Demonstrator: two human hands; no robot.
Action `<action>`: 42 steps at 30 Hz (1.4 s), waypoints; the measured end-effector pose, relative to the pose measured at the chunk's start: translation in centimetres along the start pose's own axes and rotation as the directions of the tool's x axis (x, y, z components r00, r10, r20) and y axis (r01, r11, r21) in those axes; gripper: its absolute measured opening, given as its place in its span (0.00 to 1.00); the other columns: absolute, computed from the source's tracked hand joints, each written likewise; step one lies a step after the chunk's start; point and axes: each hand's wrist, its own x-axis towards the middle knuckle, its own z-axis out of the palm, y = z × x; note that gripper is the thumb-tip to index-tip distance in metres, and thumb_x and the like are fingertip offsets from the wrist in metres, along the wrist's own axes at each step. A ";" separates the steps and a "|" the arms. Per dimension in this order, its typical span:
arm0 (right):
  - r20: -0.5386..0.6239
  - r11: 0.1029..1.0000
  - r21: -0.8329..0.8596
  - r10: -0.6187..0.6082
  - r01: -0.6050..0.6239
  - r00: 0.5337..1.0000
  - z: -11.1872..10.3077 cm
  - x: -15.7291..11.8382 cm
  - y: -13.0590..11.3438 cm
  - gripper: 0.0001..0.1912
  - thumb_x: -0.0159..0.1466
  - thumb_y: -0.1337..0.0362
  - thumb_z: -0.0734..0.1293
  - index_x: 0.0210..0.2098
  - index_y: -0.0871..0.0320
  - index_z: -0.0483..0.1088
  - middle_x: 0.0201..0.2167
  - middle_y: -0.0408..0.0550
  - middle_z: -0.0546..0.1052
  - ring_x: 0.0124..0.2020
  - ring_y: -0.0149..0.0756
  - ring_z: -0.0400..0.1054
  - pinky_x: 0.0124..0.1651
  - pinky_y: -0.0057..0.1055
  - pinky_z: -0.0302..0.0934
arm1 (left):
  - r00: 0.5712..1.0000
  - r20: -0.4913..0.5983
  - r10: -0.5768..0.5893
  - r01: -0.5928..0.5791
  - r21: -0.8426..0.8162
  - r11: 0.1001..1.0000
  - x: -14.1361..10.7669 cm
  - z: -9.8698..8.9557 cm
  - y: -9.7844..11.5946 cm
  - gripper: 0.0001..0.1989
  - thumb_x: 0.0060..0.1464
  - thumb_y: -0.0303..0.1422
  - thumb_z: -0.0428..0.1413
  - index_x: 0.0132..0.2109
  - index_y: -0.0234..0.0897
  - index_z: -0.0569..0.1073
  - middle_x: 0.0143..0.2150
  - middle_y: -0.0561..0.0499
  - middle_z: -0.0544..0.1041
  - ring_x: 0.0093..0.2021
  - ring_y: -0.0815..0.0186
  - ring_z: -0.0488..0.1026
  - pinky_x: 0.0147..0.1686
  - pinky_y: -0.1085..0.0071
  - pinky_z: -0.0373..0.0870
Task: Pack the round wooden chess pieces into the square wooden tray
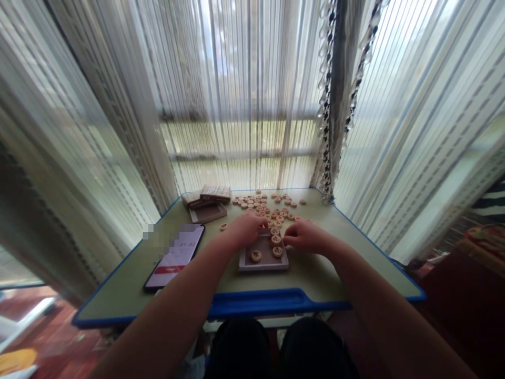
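A shallow open box (263, 267) lies near the front middle of the table. Inside it are several round wooden pieces with dark characters, among them one at the lower left (256, 256) and one at the lower right (277, 252). My left hand (249, 229) reaches over the box's far left part, its fingers bent; what its fingertips hold, if anything, is hidden. At the box's right side, my right hand (303, 235) has curled fingers beside the column of pieces. Whether it grips one is too small to tell. Many loose pieces (252, 202) lie beyond both hands.
A lit phone (175, 257) lies on the left of the green table (114, 302). Stacked boxes (215, 193) and an open tray (208, 212) are at the back left. Curtains (244, 95) hang behind the table's far edge.
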 end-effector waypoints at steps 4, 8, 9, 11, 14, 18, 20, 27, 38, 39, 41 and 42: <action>-0.106 1.000 -0.012 -0.021 0.020 0.994 -0.1 -0.1 -0.1 0.14 0.56 0.59 0.61 0.22 0.60 0.73 0.17 0.43 0.70 0.19 0.26 0.56 0.24 0.25 0.45 | 0.997 -0.077 0.002 -0.006 -0.049 0.999 0.1 -0.2 0.5 0.18 0.46 0.22 0.48 0.43 0.42 0.73 0.42 0.50 0.73 0.43 0.65 0.68 0.44 0.70 0.65; -0.252 0.999 0.038 -0.020 0.030 0.967 0.2 0.2 0.0 0.13 0.57 0.59 0.61 0.35 0.57 0.75 0.19 0.43 0.71 0.20 0.27 0.58 0.24 0.24 0.46 | 0.997 -0.075 0.001 -0.006 -0.072 0.997 -0.1 -0.5 0.8 0.11 0.46 0.27 0.50 0.39 0.38 0.72 0.37 0.50 0.73 0.40 0.64 0.68 0.42 0.70 0.66; -0.264 0.998 0.046 -0.020 0.033 0.964 0.4 0.3 0.1 0.14 0.57 0.58 0.61 0.37 0.55 0.74 0.19 0.42 0.71 0.20 0.27 0.58 0.25 0.24 0.46 | 0.998 -0.067 -0.006 0.001 -0.071 0.997 -0.1 -0.6 0.8 0.12 0.45 0.27 0.50 0.39 0.37 0.71 0.37 0.49 0.73 0.39 0.64 0.68 0.41 0.70 0.66; -0.257 0.998 0.040 -0.034 0.045 0.966 0.8 0.6 0.4 0.14 0.57 0.58 0.62 0.38 0.53 0.74 0.20 0.42 0.72 0.20 0.27 0.59 0.25 0.24 0.47 | 0.999 -0.046 -0.021 0.018 -0.060 0.998 -0.3 -0.7 0.7 0.13 0.43 0.26 0.51 0.40 0.36 0.70 0.38 0.49 0.72 0.40 0.64 0.68 0.41 0.70 0.66; -0.226 0.998 0.016 -0.048 0.053 0.973 1.2 1.0 0.6 0.12 0.57 0.58 0.63 0.36 0.51 0.75 0.21 0.42 0.72 0.21 0.27 0.59 0.27 0.24 0.48 | 0.999 -0.002 -0.044 0.044 -0.034 0.998 -0.5 -0.9 0.7 0.14 0.42 0.27 0.51 0.41 0.37 0.70 0.38 0.48 0.72 0.40 0.63 0.68 0.41 0.70 0.65; -0.223 1.000 0.019 -0.010 0.015 0.975 1.4 1.1 0.6 0.11 0.56 0.57 0.64 0.35 0.50 0.75 0.21 0.41 0.72 0.22 0.27 0.60 0.27 0.24 0.48 | 0.993 0.060 -0.105 0.106 -0.022 0.994 -0.5 -1.2 0.9 0.12 0.44 0.28 0.50 0.38 0.37 0.71 0.35 0.49 0.73 0.36 0.64 0.69 0.36 0.72 0.65; -0.221 1.000 0.024 0.002 0.004 0.975 1.3 1.1 0.6 0.11 0.56 0.56 0.64 0.35 0.50 0.75 0.20 0.41 0.71 0.22 0.27 0.59 0.26 0.24 0.47 | 0.991 0.056 -0.125 0.126 -0.010 0.992 -0.6 -1.4 0.9 0.12 0.44 0.28 0.49 0.38 0.37 0.71 0.35 0.49 0.73 0.36 0.65 0.70 0.35 0.72 0.65; -0.288 0.997 0.070 -0.016 0.038 0.957 1.0 0.8 0.3 0.13 0.58 0.57 0.62 0.36 0.55 0.73 0.19 0.41 0.69 0.20 0.26 0.57 0.25 0.25 0.45 | 0.982 0.174 -0.067 0.077 -0.055 0.995 -1.2 -3.0 1.0 0.09 0.41 0.31 0.51 0.31 0.38 0.74 0.26 0.53 0.74 0.26 0.68 0.68 0.24 0.75 0.59; -0.302 0.998 0.034 -0.042 0.055 0.952 1.2 0.8 0.4 0.11 0.58 0.60 0.61 0.34 0.56 0.74 0.20 0.42 0.71 0.21 0.27 0.58 0.26 0.24 0.47 | 0.920 0.379 -0.098 0.082 0.057 0.995 -2.8 -3.8 2.4 0.12 0.37 0.42 0.56 0.24 0.39 0.75 0.20 0.53 0.72 0.20 0.70 0.64 0.21 0.74 0.55; -0.302 0.998 0.034 -0.043 0.056 0.952 1.1 0.7 0.3 0.12 0.58 0.60 0.61 0.34 0.56 0.74 0.20 0.42 0.71 0.20 0.26 0.57 0.26 0.24 0.46 | 0.930 0.358 -0.083 0.069 0.051 0.996 -2.7 -3.6 2.5 0.11 0.38 0.42 0.56 0.23 0.39 0.75 0.20 0.53 0.72 0.20 0.70 0.64 0.20 0.74 0.55; -0.313 0.998 0.035 -0.037 0.051 0.949 1.0 0.6 0.1 0.12 0.58 0.59 0.61 0.34 0.57 0.74 0.18 0.41 0.70 0.20 0.26 0.56 0.25 0.24 0.45 | 0.959 0.283 -0.032 0.030 0.011 0.999 -2.4 -3.3 2.6 0.10 0.39 0.40 0.55 0.25 0.38 0.74 0.22 0.53 0.72 0.22 0.70 0.66 0.21 0.75 0.56; -0.323 0.998 0.037 -0.032 0.047 0.946 0.9 0.6 0.0 0.12 0.58 0.59 0.61 0.33 0.57 0.74 0.17 0.41 0.69 0.20 0.26 0.56 0.25 0.24 0.45 | 0.973 0.233 -0.008 0.011 -0.014 1.000 -2.3 -3.2 2.6 0.10 0.40 0.39 0.55 0.26 0.38 0.74 0.23 0.53 0.73 0.23 0.69 0.67 0.22 0.75 0.57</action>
